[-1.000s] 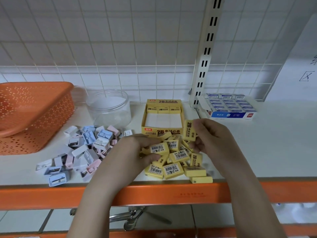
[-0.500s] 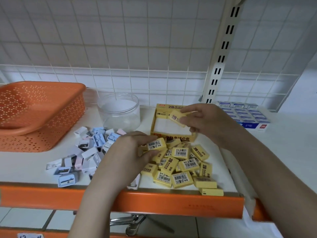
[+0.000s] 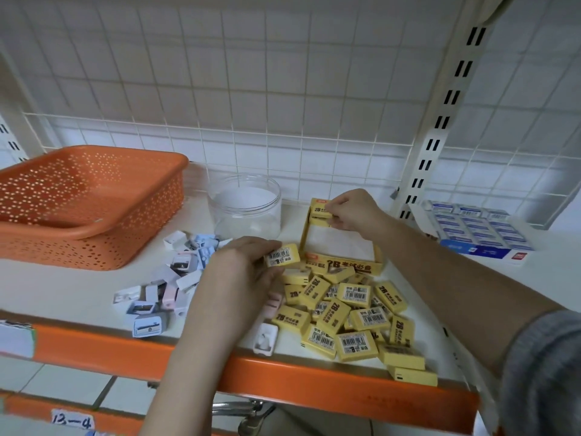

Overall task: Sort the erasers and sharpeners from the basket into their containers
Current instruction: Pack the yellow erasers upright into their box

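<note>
Now right hand (image 3: pixel 349 212), up from pile, pinches eraser (image 3: pixel 320 210) into yellow box (image 3: pixel 341 265) back row; left hand (image 3: pixel 242 272) grips next eraser (image 3: pixel 282 255).

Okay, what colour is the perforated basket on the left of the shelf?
Orange. The basket, dotted with small holes, shows clearly in the head view.

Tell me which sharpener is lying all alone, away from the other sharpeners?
The small white plastic sharpener at the shelf's front orange edge, below the left hand. The others sit heaped near the orange basket.
</note>
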A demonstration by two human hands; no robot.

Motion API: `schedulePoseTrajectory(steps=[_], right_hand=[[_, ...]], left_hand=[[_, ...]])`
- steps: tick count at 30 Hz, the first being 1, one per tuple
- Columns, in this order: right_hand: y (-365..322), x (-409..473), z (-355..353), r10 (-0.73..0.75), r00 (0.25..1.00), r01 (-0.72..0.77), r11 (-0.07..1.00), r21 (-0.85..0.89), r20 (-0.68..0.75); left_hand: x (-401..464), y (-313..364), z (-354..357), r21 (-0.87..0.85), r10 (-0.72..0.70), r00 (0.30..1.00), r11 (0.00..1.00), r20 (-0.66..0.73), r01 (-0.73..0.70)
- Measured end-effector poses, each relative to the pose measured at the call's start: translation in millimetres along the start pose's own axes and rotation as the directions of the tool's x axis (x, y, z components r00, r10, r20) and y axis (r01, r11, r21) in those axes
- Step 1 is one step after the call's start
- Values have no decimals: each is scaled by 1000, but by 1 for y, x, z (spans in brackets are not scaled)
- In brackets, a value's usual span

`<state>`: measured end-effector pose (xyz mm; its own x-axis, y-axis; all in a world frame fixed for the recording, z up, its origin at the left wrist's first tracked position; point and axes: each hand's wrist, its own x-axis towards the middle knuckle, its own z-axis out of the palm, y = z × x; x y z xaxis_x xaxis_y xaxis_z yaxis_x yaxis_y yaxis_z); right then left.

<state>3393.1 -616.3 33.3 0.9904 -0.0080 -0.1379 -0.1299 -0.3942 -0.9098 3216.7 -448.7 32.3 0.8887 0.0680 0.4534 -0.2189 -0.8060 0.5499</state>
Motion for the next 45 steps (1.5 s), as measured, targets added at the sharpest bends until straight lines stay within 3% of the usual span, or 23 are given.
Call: schedulePoseTrajectory(steps=[9, 18, 31, 33, 37, 40, 45], right_hand=[[13, 0, 8, -166, 984, 161, 984, -81, -63], [16, -2, 7, -148, 988, 146, 988, -41, -42], [18, -9, -4, -246, 964, 230, 962, -150, -99], [16, -17, -14, -234, 969, 220, 964, -152, -79], [10, -44, -38, -251, 963, 268, 915, -301, 97], [6, -69, -54, -264, 944, 322, 860, -395, 195], [12, -105, -68, -268, 924, 375, 779, -502, 273]], left_hand=[[5, -3, 1, -53, -33, 996, 998, -84, 29], [7, -3, 4, -137, -92, 989, 988, -117, 75], [3, -2, -5, -356, -218, 976, 913, -14, 199], [5, -1, -10, -353, -222, 973, 917, -61, 187], [18, 10, -24, -291, -130, 985, 952, -115, 92], [38, 23, -30, -270, -50, 998, 962, -32, 40], [97, 31, -4, -249, -5, 952, 965, 306, 85]])
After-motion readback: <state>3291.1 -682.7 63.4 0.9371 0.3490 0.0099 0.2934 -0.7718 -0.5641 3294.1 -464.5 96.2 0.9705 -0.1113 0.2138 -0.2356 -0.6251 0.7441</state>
